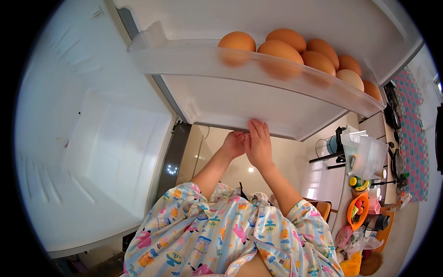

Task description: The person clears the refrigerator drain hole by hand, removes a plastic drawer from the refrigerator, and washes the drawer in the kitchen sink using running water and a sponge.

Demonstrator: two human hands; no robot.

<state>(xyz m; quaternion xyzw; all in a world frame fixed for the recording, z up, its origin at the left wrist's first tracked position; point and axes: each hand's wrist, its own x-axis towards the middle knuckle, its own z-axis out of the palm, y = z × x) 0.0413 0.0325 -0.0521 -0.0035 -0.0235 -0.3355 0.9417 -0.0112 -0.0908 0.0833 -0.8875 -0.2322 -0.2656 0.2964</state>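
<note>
The open refrigerator door (249, 104) stands in front of me with its inner side facing me. My right hand (259, 145) is at the door's lower edge, fingers stretched out and lying near its inner face. Close beside it, my left hand (234, 144) has its fingers curled in at the same edge, partly behind the right hand. Whatever those curled fingers hold, if anything, is hidden. Above both hands, a clear door shelf (194, 62) carries several brown eggs (280, 53).
On the left is the white refrigerator interior (92, 138). To the right, a counter holds a clear plastic bin (370, 157), an orange basket (359, 210) with food in it and plastic bags (355, 240). A wooden chair (321, 207) is behind my right arm. Pans hang near the tiled wall (412, 138).
</note>
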